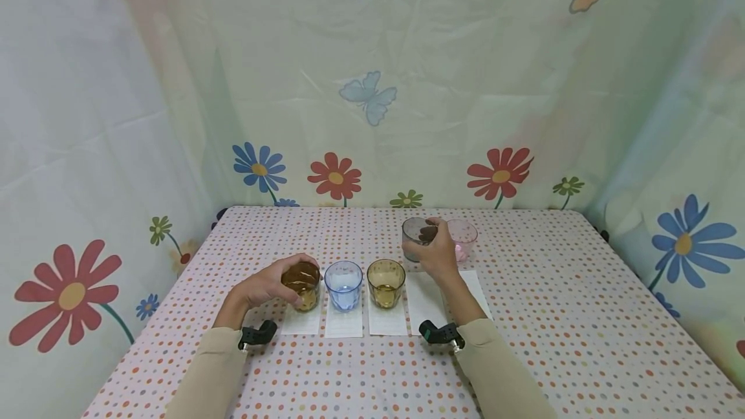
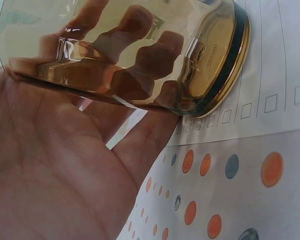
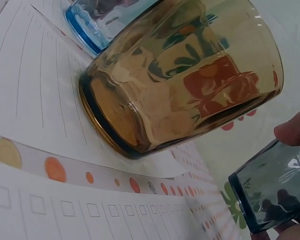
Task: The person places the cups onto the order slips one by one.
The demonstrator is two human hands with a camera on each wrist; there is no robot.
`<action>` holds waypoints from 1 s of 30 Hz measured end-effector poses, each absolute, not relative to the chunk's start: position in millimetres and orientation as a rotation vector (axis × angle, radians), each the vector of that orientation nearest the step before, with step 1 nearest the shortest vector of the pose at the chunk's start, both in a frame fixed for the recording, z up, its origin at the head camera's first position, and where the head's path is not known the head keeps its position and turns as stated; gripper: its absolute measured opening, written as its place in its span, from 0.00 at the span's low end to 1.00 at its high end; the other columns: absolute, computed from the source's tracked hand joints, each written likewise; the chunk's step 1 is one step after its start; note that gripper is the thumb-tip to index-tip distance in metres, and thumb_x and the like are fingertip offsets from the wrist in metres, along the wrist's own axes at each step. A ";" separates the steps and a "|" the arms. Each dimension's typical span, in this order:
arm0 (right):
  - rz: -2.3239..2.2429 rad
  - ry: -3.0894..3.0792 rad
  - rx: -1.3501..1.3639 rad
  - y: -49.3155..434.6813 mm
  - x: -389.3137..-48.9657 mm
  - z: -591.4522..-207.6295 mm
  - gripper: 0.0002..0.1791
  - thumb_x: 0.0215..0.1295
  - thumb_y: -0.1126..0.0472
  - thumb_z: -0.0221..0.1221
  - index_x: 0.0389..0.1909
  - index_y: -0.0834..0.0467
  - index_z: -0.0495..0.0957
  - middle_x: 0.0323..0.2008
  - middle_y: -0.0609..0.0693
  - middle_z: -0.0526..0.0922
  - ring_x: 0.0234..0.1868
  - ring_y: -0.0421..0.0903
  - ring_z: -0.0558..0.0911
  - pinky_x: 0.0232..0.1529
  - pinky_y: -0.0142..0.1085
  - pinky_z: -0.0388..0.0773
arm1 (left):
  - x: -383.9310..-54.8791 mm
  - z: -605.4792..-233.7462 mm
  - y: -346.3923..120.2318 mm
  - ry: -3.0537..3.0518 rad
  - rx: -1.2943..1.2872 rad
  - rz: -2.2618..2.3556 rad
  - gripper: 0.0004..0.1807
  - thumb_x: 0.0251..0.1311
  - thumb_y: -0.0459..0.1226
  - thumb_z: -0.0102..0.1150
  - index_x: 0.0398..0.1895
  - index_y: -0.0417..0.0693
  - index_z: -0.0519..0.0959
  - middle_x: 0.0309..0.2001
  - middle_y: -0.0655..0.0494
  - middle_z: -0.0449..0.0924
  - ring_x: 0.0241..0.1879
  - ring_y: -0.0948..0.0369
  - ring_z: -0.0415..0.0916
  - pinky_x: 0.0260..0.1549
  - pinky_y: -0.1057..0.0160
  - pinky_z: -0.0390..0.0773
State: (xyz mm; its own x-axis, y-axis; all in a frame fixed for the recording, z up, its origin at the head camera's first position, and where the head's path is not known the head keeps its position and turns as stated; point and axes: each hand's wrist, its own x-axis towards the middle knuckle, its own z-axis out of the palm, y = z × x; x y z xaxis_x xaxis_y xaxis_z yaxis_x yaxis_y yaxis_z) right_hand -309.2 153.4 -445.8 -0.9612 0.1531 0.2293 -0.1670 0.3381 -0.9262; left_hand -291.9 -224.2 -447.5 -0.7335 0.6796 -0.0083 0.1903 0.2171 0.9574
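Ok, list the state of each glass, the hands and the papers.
Left amber glass: held
Left hand: gripping it
Gray glass: held
Right hand: gripping it
Blue glass: upright, unheld
Right amber glass: upright, unheld
Pink glass: upright
Paper sheets: lying flat

At your one o'clock, your right grip (image 1: 438, 251) partly hides the pink glass (image 1: 467, 235). Your left wrist view crops the brown glass (image 2: 110, 52) at twelve; your right crops the grey glass (image 3: 272, 187) at four.
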 end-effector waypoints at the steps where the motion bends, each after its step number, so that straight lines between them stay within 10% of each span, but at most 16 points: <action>1: 1.663 -2.328 0.015 153.6 -308.8 -445.3 0.46 0.54 0.61 0.72 0.71 0.64 0.58 0.57 0.66 0.74 0.54 0.60 0.76 0.55 0.50 0.75 | -291.9 -447.8 -224.3 2.068 0.803 1.533 0.43 0.44 0.31 0.72 0.67 0.32 0.65 0.63 0.35 0.73 0.61 0.45 0.72 0.62 0.48 0.73; 30: 1.636 -2.376 0.008 163.3 -287.0 -427.4 0.42 0.53 0.63 0.70 0.69 0.61 0.63 0.55 0.64 0.78 0.51 0.55 0.80 0.47 0.42 0.79 | -291.1 -444.1 -223.1 2.085 0.800 1.518 0.39 0.45 0.32 0.73 0.65 0.41 0.69 0.62 0.40 0.74 0.61 0.45 0.71 0.61 0.47 0.73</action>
